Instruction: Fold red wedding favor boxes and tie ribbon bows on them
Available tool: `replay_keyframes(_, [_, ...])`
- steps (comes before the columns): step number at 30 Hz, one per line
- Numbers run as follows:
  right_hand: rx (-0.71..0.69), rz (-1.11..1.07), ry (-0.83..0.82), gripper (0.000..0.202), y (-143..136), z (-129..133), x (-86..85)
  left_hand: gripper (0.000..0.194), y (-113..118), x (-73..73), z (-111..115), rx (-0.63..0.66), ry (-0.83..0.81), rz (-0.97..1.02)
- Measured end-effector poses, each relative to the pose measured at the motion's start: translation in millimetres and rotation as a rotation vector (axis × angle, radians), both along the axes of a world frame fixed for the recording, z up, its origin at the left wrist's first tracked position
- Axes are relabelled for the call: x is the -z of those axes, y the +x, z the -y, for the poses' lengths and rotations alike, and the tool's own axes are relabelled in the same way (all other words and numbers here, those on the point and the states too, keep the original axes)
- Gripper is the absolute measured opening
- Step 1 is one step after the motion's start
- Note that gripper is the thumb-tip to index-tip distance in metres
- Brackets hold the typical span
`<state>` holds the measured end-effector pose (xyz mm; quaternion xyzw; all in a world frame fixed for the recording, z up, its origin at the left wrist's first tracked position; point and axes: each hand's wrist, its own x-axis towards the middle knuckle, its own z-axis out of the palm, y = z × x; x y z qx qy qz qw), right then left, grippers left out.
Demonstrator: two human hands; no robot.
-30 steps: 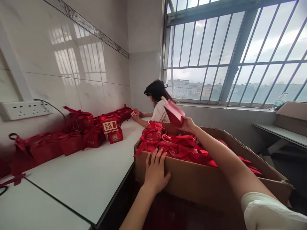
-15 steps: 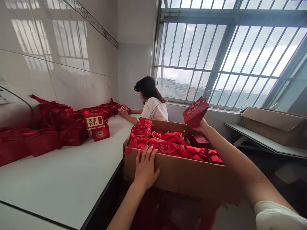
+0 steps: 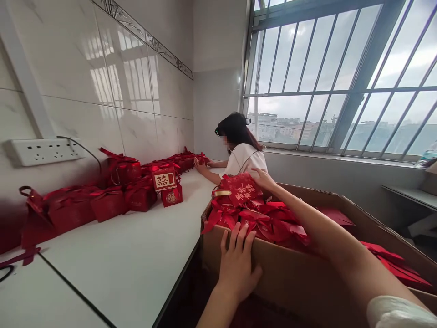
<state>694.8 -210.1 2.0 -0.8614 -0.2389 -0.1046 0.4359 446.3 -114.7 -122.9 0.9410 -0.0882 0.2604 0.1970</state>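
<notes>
My left hand [image 3: 236, 264] rests on the near wall of a cardboard carton [image 3: 293, 269], its fingers spread over the top edge beside red ribbons. My right hand [image 3: 265, 181] reaches across the carton and grips the right edge of a red gift box [image 3: 245, 190] with gold lettering. That box is tilted and lies over other ribbon-tied red boxes [image 3: 262, 221] at the carton's far left corner. Part of the carton's contents is hidden behind my right forearm.
Red gift boxes [image 3: 109, 205] line the white table [image 3: 146, 246] along the tiled wall. One bears a white double-happiness label [image 3: 165, 180]. Beyond the carton a co-worker [image 3: 244, 157] handles a red box at the table. A power strip [image 3: 48, 151] hangs on the wall.
My right hand has brought the red gift box leftward and down from above the carton's right side onto the boxes at its left. My view has turned left; my left hand stays on the edge.
</notes>
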Motion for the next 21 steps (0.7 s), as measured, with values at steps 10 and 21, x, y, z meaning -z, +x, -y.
replay_keyframes(10, [-0.413, 0.259, -0.634, 0.082, -51.4, 15.9, 5.7, 0.064, -0.7, 0.1, 2.8, 0.021, -0.039, 0.007])
replay_keyframes(21, [0.092, 0.107, -0.366, 0.025, 12.5, 7.8, 13.8, 0.063, -0.8, 2.0, 2.8, 0.044, -0.054, 0.022])
